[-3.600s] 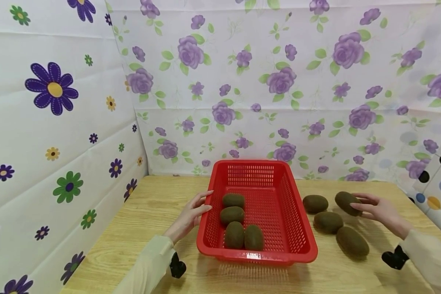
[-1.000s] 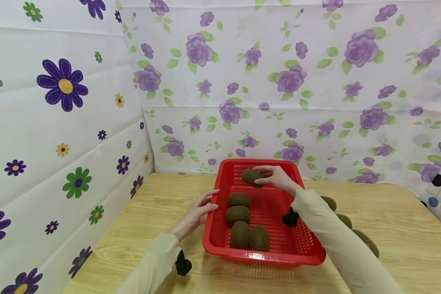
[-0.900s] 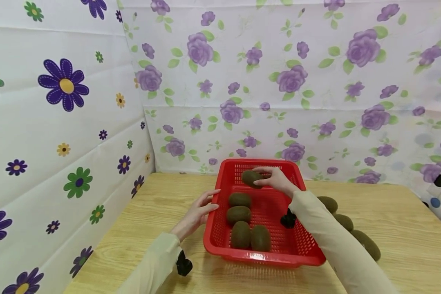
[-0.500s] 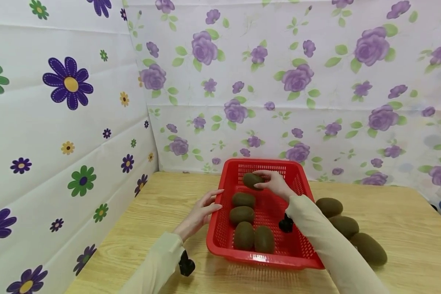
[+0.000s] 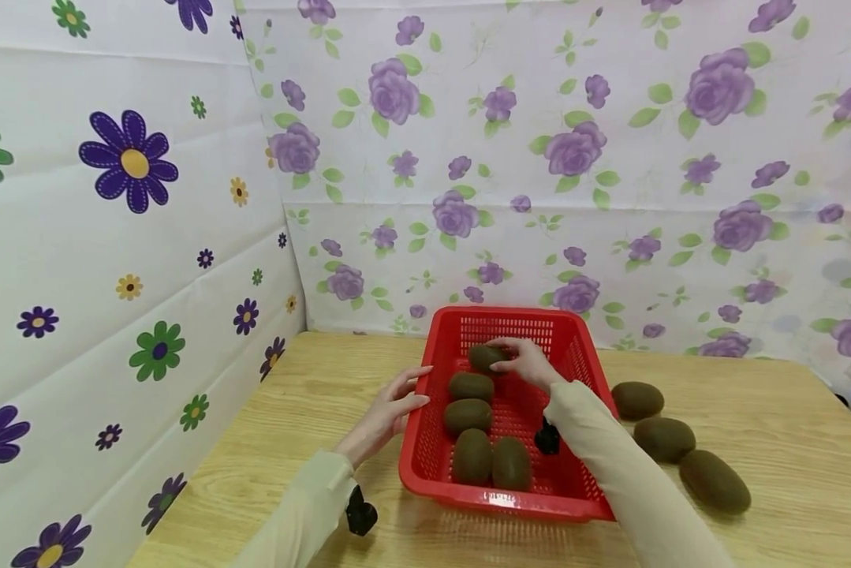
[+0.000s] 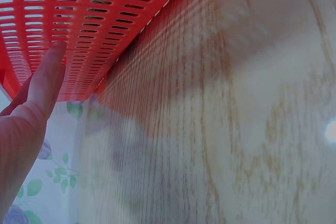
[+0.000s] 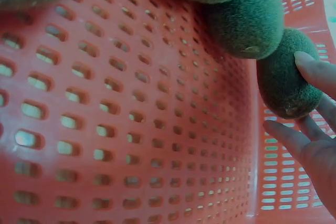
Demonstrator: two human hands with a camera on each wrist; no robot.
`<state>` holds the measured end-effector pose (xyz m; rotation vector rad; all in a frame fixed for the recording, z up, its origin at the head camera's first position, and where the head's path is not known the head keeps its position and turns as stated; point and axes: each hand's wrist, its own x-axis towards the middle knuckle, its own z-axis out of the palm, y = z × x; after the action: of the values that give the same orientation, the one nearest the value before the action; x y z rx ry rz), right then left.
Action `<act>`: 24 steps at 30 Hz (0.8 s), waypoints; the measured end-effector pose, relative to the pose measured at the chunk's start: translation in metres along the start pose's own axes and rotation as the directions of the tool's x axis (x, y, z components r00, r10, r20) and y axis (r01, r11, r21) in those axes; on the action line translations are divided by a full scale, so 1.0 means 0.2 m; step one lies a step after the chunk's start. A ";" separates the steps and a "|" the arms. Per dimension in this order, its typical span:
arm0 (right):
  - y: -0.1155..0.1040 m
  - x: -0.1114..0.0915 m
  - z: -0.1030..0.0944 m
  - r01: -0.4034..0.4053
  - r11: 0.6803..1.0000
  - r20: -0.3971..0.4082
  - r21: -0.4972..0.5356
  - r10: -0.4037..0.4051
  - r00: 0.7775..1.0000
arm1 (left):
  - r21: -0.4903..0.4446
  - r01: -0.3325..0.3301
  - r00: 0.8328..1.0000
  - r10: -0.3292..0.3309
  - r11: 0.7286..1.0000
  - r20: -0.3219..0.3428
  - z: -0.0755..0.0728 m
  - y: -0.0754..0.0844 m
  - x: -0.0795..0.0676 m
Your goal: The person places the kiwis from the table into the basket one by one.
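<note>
A red plastic basket (image 5: pixel 506 498) with perforated walls stands on the table. Brown kiwi fruits (image 5: pixel 471 387) lie inside it along its left and near part. My right hand (image 5: pixel 530 364) is in the far left of the basket and holds a kiwi (image 5: pixel 487 359) between thumb and fingers. In the right wrist view the held kiwi (image 7: pixel 286 77) sits beside another kiwi (image 7: pixel 249 19), and one finger stands a little apart from it. My left hand (image 5: pixel 388 414) touches the basket's left side. In the left wrist view its fingers (image 6: pixel 47 80) lie fairly straight against the outer wall.
Right of the basket, three kiwis lie on the wooden table (image 5: pixel 773 410): one far (image 5: pixel 637 401), one in the middle (image 5: pixel 664 439) and one nearer (image 5: pixel 714 481). Flowered cloths (image 5: pixel 425 158) hang behind and at the left.
My right hand took a kiwi from the table on the right and carried it left into the basket. In the last half second it has lowered slightly. The left hand stays at the basket's side.
</note>
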<state>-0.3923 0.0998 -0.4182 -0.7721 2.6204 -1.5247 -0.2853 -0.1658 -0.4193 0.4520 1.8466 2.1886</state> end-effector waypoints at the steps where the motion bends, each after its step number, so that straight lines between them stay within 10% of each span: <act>1: 0.00 0.00 0.00 -0.012 1.000 -0.003 -0.003 0.012 1.000 | 0.001 0.001 1.000 -0.001 1.000 0.002 0.00 0.00 0.00; 15: 0.03 0.01 0.07 -0.020 1.000 0.006 -0.005 0.020 1.000 | 0.037 0.022 0.999 -0.024 0.999 0.042 0.04 0.10 -0.06; 24: 0.05 0.01 0.06 -0.001 0.994 0.086 0.113 -0.008 0.996 | 0.011 0.013 1.000 -0.013 1.000 0.025 0.01 0.02 -0.01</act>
<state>-0.3949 0.0927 -0.4322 -0.8144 2.4494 -1.5866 -0.2823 -0.1659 -0.4152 0.4659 1.8440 2.1559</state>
